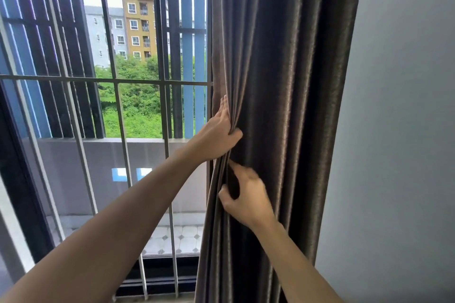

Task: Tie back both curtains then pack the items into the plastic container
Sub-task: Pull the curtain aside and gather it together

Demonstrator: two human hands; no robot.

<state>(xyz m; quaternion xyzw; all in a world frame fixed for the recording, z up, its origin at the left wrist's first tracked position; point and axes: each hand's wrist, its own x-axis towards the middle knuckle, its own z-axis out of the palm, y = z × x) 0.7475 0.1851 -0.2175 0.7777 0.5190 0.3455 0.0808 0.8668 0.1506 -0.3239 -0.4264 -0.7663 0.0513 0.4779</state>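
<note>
The curtain is the landmark here: a heavy, dark brown cloth with a faint sheen and a fine woven grain, hanging in deep vertical folds from the top of the view to the bottom. It is gathered into a thick column between the window and a plain, matte grey wall on its right.

The left hand grips the curtain's left edge at mid-height, thumb on the front of the cloth and fingers wrapped round behind, so several folds are bunched tightly in its closed grasp. Just below it, the right hand is slightly blurred; its thumb and forefinger curl narrowly around one dark fold near the same edge, pinching the cloth, with the other fingers lying against the fabric. Both bare forearms reach up from the lower corners toward the curtain.

Left of the curtain, slim grey metal window bars form a grid of straight rods in front of the glass. Beyond them are a smooth concrete balcony wall, pale patterned floor tiles, leafy green growth and blocky apartment buildings.
</note>
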